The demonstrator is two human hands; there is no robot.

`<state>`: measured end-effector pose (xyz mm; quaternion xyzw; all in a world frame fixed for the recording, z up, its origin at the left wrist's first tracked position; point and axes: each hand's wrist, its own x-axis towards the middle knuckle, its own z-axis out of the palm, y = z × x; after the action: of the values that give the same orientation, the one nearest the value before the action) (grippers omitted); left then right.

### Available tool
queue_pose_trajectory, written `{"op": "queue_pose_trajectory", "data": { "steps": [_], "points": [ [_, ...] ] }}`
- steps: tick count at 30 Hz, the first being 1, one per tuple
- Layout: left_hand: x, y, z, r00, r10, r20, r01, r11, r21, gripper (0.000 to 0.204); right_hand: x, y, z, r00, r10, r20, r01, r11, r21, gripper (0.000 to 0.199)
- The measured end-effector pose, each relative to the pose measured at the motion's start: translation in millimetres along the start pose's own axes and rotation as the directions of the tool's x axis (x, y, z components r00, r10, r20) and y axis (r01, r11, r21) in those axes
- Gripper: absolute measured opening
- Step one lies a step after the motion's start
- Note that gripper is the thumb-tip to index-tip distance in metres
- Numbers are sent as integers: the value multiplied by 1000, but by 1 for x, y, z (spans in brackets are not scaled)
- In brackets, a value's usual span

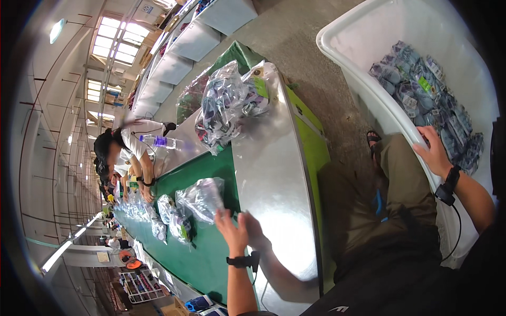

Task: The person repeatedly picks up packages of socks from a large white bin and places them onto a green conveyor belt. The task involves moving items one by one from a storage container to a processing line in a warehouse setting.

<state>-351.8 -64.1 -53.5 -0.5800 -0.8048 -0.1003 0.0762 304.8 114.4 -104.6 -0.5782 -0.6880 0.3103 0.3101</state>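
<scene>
Clear plastic bag [201,199] lies centre-left of frame on the green belt [219,168], up-left of my left hand [232,230], the nearer one; long axis roughly left-to-right; left fingers spread open at its lower-right corner, contact unclear; right hand [435,152] at the white bin [363,87] rim, right of frame, can't tell if gripping; bagged bundle [174,217] crowds the bag's left; bagged pile [224,105] above.

Packages [200,200] on belt [208,266] left, bundles [415,97] in tub [358,34] right

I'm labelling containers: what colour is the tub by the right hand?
The tub is white; head view.
</scene>
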Motion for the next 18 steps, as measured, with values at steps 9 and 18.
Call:
{"op": "queue_pose_trajectory", "data": {
  "steps": [9,18],
  "points": [
    [5,33,-28,786,-311,535,526,-118,-842,90,0,-4,-1,999,45,13,-46,997,62,51],
    [54,14,4,693,-478,540,150,-637,-756,52,-2,-4,-1,996,85,6,-85,991,107,53]
  ]
}}
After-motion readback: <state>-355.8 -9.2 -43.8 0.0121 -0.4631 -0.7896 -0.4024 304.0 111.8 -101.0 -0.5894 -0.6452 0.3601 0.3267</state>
